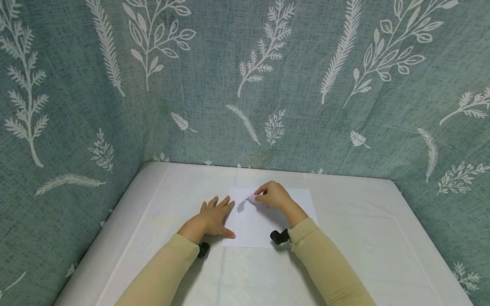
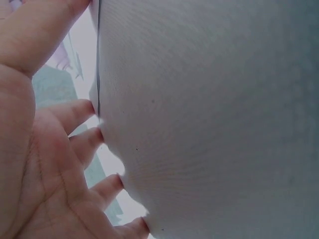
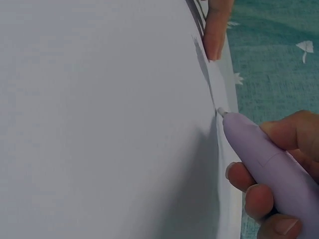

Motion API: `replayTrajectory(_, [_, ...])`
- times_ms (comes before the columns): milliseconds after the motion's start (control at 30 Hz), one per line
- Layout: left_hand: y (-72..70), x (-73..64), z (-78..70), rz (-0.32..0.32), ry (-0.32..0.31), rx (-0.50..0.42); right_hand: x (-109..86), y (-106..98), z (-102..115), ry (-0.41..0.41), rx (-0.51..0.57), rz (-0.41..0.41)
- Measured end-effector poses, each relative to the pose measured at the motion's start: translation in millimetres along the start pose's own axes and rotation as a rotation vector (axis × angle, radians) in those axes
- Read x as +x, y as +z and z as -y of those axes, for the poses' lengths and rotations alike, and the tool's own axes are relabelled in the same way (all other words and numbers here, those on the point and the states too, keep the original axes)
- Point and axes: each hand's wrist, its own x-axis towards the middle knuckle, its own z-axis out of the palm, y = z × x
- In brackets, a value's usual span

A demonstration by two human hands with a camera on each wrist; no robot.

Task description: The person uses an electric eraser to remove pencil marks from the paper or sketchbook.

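A white sheet of paper (image 1: 252,236) lies on the table. My left hand (image 1: 212,219) rests over its left edge, fingers spread; the left wrist view shows the palm (image 2: 55,174) and fingertips touching the surface. My right hand (image 1: 273,195) grips a pen-shaped lilac electric eraser (image 3: 259,149) between thumb and fingers. Its small white tip (image 3: 221,111) points down and left, right at the paper. A grey patch (image 1: 240,207) shows on the paper beside the tip. One finger of my left hand appears at the top of the right wrist view.
A white cloth (image 1: 356,221) covers the table. Teal fabric with white leaf prints (image 1: 214,85) hangs behind and at the sides. Black wrist cameras (image 1: 279,236) are strapped at both sleeves.
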Motion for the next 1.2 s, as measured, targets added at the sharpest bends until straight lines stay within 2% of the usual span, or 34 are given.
replayTrajectory(933, [-1.6, -0.7, -0.2, 0.0, 0.003, 0.008, 2.5, -1.0, 3.9, -0.001, -0.02, 0.053])
replayTrajectory(1200, [-1.7, -1.0, 0.0, 0.003, 0.009, 0.008, 0.5, -0.9, 5.0, 0.017, -0.022, 0.027])
